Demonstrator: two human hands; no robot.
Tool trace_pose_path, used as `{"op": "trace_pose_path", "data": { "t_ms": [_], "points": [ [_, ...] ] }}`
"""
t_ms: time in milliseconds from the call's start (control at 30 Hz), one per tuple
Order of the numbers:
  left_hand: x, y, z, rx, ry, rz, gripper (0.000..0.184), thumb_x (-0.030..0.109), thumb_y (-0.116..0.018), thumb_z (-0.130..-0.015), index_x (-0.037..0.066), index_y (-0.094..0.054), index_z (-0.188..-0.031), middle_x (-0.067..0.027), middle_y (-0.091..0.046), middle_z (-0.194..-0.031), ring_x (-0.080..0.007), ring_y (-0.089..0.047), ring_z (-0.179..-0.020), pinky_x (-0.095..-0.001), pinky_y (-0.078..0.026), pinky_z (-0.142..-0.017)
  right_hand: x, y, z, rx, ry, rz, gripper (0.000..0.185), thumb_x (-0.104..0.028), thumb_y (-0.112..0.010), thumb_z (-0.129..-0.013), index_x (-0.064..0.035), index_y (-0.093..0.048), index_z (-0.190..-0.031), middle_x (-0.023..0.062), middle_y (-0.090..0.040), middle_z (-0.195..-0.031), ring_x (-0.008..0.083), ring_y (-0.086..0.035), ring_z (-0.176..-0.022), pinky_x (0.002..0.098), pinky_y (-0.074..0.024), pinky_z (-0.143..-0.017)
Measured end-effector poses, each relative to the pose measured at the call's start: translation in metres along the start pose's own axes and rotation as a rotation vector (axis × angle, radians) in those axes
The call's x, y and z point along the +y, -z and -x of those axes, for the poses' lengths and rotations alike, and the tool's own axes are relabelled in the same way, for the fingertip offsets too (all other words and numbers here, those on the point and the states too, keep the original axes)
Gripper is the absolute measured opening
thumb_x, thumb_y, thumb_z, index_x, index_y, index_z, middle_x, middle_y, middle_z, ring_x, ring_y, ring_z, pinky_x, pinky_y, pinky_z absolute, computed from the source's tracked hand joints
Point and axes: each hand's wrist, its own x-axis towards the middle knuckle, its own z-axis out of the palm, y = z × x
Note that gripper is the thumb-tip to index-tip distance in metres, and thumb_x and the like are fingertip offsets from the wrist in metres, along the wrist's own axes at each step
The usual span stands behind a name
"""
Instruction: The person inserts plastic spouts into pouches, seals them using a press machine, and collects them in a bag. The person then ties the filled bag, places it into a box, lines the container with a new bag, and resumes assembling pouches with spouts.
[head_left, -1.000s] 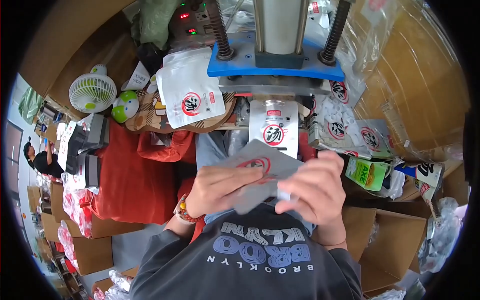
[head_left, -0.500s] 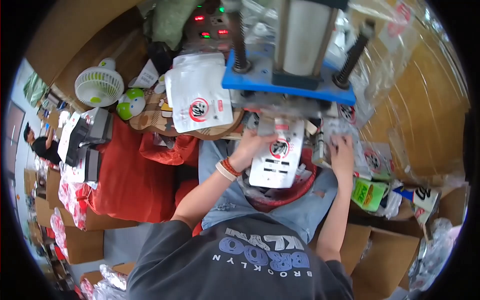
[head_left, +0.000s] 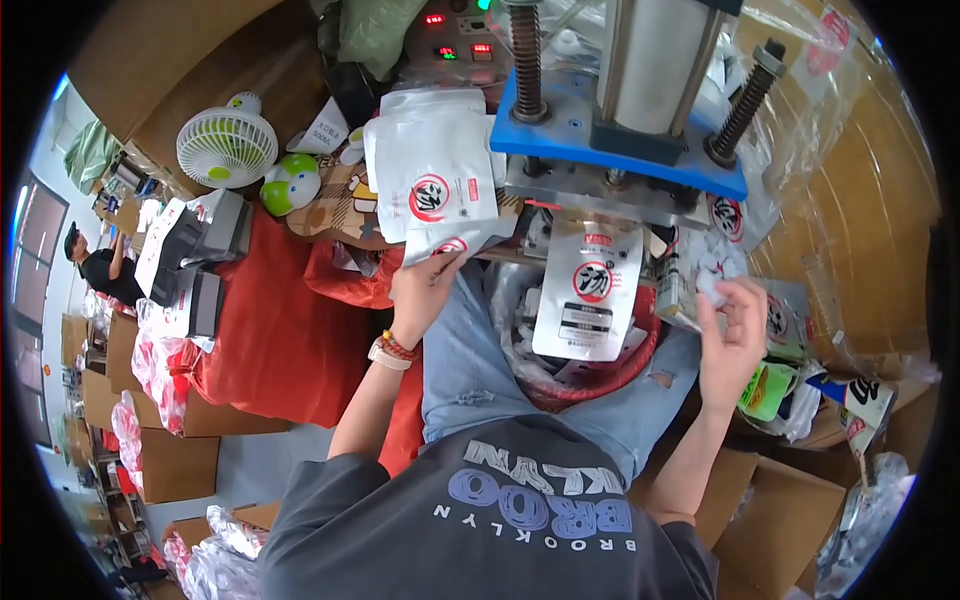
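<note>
My left hand (head_left: 424,294), with beads at its wrist, is closed on the lower edge of a silver pouch (head_left: 452,238) at the front of the pouch stack (head_left: 430,150). My right hand (head_left: 733,325) is at the pile of small white pieces (head_left: 716,262), its fingers bent, with a small white piece at the fingertips. Between my hands another silver pouch (head_left: 588,300) with a red circle hangs down from under the press (head_left: 620,150), touched by neither hand. Below that pouch is a red basket (head_left: 573,393) between my knees.
A white fan (head_left: 227,147) and a green-and-white round object (head_left: 291,184) stand at the back left. Red fabric (head_left: 290,330) covers the left side. Cardboard boxes (head_left: 780,510) lie at the lower right. A person (head_left: 105,268) is at the far left.
My left hand has let go of the pouch under the press and moved left to the stack, taking hold of a pouch there. My right hand has lifted slightly at the white pieces.
</note>
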Motion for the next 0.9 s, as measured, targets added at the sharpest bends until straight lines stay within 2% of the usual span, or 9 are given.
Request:
{"op": "trace_pose_path", "data": {
  "t_ms": [100, 200, 300, 433, 567, 600, 767, 800, 900],
  "points": [
    [0.042, 0.010, 0.016, 0.147, -0.271, 0.089, 0.039, -0.013, -0.062, -0.069, 0.006, -0.074, -0.101, -0.0142, -0.072, -0.095, -0.0264, -0.071, -0.085, -0.0321, -0.054, -0.070, -0.054, -0.015, 0.004, -0.105, 0.292, 0.108, 0.022, 0.009, -0.071, -0.078, 0.0000, -0.065, -0.098, 0.0104, -0.062, -0.105, 0.0213, -0.061, -0.094, 0.0321, -0.0508, -0.081],
    [0.073, 0.015, 0.028, 0.064, -0.479, 0.072, 0.042, -0.014, -0.061, -0.065, 0.007, -0.073, -0.099, -0.0083, -0.073, -0.099, -0.0243, -0.070, -0.100, -0.0342, -0.057, -0.077, -0.043, -0.047, 0.009, -0.331, 0.428, 0.076, 0.028, 0.011, -0.070, -0.072, -0.0002, -0.066, -0.098, 0.0135, -0.063, -0.103, 0.0285, -0.063, -0.086, 0.0355, -0.0530, -0.070],
    [0.100, 0.035, 0.031, -0.057, -0.629, 0.073, 0.039, -0.010, -0.063, -0.067, 0.004, -0.072, -0.102, -0.0078, -0.073, -0.103, -0.0231, -0.071, -0.096, -0.0335, -0.058, -0.079, -0.065, -0.039, 0.014, -0.356, 0.514, 0.009, 0.028, 0.011, -0.071, -0.069, 0.0017, -0.067, -0.095, 0.0127, -0.064, -0.096, 0.0274, -0.063, -0.081, 0.0341, -0.0524, -0.068],
    [0.124, 0.038, 0.030, -0.257, -0.644, 0.331, 0.025, 0.001, -0.069, -0.075, 0.003, -0.072, -0.100, -0.0098, -0.073, -0.098, -0.0254, -0.072, -0.087, -0.0314, -0.058, -0.073, -0.085, -0.013, 0.007, -0.368, 0.363, -0.056, 0.028, 0.005, -0.076, -0.067, 0.0003, -0.070, -0.093, 0.0108, -0.066, -0.092, 0.0270, -0.062, -0.082, 0.0342, -0.0504, -0.072],
    [0.086, -0.046, 0.029, -0.678, 0.063, 0.531, 0.021, 0.018, -0.067, -0.092, 0.000, -0.073, -0.101, -0.0030, -0.073, -0.083, -0.0088, -0.064, -0.066, -0.0243, -0.048, -0.056, -0.034, -0.029, -0.001, -0.337, 0.173, 0.117, 0.049, -0.009, -0.075, -0.079, -0.0021, -0.059, -0.125, 0.0166, -0.060, -0.121, 0.0352, -0.057, -0.113, 0.0409, -0.0440, -0.098],
    [0.083, -0.062, 0.027, -0.700, 0.263, 0.687, 0.024, 0.020, -0.069, -0.092, -0.002, -0.072, -0.100, -0.0013, -0.072, -0.085, -0.0056, -0.063, -0.071, -0.0248, -0.050, -0.059, -0.027, -0.021, -0.001, -0.301, 0.164, 0.198, 0.056, -0.010, -0.073, -0.081, -0.0027, -0.054, -0.132, 0.0172, -0.055, -0.130, 0.0354, -0.053, -0.121, 0.0399, -0.0411, -0.102],
    [0.098, -0.081, -0.019, -0.672, 0.602, 1.155, 0.027, 0.014, -0.067, -0.091, -0.008, -0.065, -0.108, -0.0118, -0.071, -0.097, -0.0162, -0.070, -0.077, -0.0282, -0.057, -0.068, -0.010, 0.020, -0.022, -0.033, -0.063, 0.333, 0.034, -0.014, -0.063, -0.092, 0.0000, -0.060, -0.122, 0.0171, -0.061, -0.122, 0.0317, -0.056, -0.116, 0.0380, -0.0423, -0.099],
    [0.098, -0.083, -0.027, -0.640, 0.610, 1.166, 0.026, 0.012, -0.069, -0.090, -0.007, -0.066, -0.107, -0.0121, -0.071, -0.096, -0.0174, -0.070, -0.076, -0.0290, -0.058, -0.069, 0.010, 0.015, -0.026, -0.021, -0.014, 0.557, 0.032, -0.019, -0.059, -0.095, 0.0000, -0.060, -0.121, 0.0189, -0.061, -0.120, 0.0357, -0.056, -0.113, 0.0407, -0.0418, -0.098],
    [0.095, -0.093, -0.030, -0.569, 0.630, 1.120, 0.029, 0.012, -0.071, -0.088, -0.006, -0.065, -0.109, -0.0107, -0.071, -0.098, -0.0170, -0.070, -0.080, -0.0294, -0.057, -0.071, 0.100, -0.004, -0.005, -0.222, 0.002, 0.960, 0.034, -0.027, -0.051, -0.098, -0.0004, -0.060, -0.117, 0.0217, -0.059, -0.113, 0.0416, -0.055, -0.106, 0.0445, -0.0436, -0.091]
  ]
}}
